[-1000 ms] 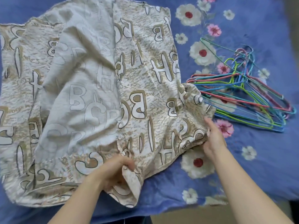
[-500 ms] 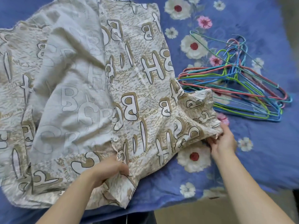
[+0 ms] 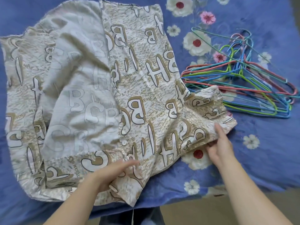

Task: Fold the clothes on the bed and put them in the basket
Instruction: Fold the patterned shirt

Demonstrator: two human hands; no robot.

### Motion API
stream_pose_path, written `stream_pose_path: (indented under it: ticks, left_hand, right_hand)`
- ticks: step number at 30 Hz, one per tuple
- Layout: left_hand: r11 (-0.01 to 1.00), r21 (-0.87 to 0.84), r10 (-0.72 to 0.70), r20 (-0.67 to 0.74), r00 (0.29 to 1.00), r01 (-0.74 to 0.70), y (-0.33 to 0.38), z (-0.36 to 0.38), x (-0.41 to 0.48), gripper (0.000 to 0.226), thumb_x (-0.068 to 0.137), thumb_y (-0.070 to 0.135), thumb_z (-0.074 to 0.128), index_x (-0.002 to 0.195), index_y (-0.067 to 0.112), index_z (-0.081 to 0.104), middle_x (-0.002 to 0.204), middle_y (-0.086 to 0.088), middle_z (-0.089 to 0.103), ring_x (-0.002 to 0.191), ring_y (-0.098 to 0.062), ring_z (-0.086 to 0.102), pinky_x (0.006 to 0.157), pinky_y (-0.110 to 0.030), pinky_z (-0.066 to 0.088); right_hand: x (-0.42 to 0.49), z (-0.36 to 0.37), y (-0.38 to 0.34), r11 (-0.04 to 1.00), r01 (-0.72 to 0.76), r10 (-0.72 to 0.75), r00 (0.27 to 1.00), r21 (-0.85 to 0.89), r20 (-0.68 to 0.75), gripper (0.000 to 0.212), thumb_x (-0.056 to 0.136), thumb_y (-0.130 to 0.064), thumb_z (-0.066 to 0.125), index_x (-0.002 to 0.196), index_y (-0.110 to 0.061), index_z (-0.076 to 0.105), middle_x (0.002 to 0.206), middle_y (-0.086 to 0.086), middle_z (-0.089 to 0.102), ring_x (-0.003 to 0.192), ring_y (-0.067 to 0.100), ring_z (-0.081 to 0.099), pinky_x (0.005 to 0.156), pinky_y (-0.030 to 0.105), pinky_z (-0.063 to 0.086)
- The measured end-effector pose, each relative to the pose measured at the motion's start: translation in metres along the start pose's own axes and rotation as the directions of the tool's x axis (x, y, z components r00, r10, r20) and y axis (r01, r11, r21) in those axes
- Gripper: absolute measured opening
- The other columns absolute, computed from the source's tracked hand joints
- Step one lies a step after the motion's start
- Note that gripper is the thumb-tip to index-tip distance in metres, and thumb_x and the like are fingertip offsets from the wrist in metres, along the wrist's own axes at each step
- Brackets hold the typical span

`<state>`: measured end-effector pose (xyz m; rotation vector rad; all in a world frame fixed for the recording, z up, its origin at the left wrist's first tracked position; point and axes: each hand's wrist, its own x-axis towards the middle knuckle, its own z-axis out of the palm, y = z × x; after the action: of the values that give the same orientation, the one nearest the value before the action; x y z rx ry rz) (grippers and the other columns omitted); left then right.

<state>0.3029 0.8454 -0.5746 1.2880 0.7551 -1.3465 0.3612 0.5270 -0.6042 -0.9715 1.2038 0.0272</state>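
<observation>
Coloured hangers point(image 3: 240, 86) touching the shirt point(image 3: 146, 95)

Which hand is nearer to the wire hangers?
Right. The right hand pinches the shirt sleeve close beside the wire hangers; the left hand rests on the shirt front, farther left.

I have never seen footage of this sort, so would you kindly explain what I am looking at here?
There is no machine: these are a person's two bare hands, filmed by one camera worn on the head, looking forward and down. A patterned shirt lies spread on a blue flowered bedsheet, and a heap of coloured wire hangers lies to its right. The left hand rests on the shirt's near edge, fingers fairly straight. The right hand pinches the hem of one sleeve, fingers on top, thumb below.
</observation>
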Motion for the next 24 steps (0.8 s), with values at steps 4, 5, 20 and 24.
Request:
stream_pose_path:
  ticks: [4,5,20,24]
  left_hand:
    - [0.839,-0.476,0.195,-0.191,0.962,-0.265,0.0,-0.004,0.001,0.046,0.085,0.036,0.059,0.126,0.015,0.055,0.094,0.006,0.062,0.089,-0.014,0.056,0.072,-0.023,0.054]
    - [0.822,-0.493,0.212,-0.2,0.957,-0.285,-0.002,-0.004,0.0,0.036,0.085,0.031,0.062,0.114,0.011,0.059,0.082,0.002,0.06,0.072,-0.013,0.053,0.054,-0.021,0.053]
    - [0.861,0.262,0.431,-0.831,0.352,-0.436,-0.029,-0.038,-0.034,0.017,0.09,0.01,0.059,0.1,0.025,0.06,0.106,0.004,0.058,0.087,-0.006,0.056,0.075,-0.022,0.046]
    - [0.903,0.321,0.342,-0.94,0.025,-0.286,-0.04,-0.099,-0.045,0.041,0.084,0.019,0.066,0.122,0.02,0.052,0.139,-0.006,0.034,0.125,-0.025,0.032,0.101,-0.04,0.028]
  right_hand:
    - [0.008,-0.003,0.009,0.963,0.185,-0.216,0.964,-0.194,-0.155,0.015,0.087,-0.001,0.066,0.097,-0.011,0.066,0.112,0.012,0.068,0.084,0.018,0.067,0.074,0.031,0.057]
    - [0.01,-0.004,0.01,0.928,0.239,-0.307,0.924,-0.285,-0.226,0.009,0.088,-0.005,0.066,0.095,-0.01,0.066,0.114,0.012,0.068,0.088,0.019,0.065,0.078,0.033,0.055]
    - [-0.123,0.08,0.115,-0.135,0.692,-0.336,0.641,-0.709,0.69,0.06,0.086,-0.029,0.063,0.14,-0.019,0.04,0.144,0.005,0.032,0.136,0.025,0.027,0.114,0.051,0.025]
    - [-0.142,0.123,0.154,-0.445,0.702,0.194,0.681,-0.555,0.706,0.069,0.095,-0.044,0.047,0.154,-0.024,0.016,0.162,0.004,0.009,0.149,0.023,0.007,0.119,0.045,0.008]
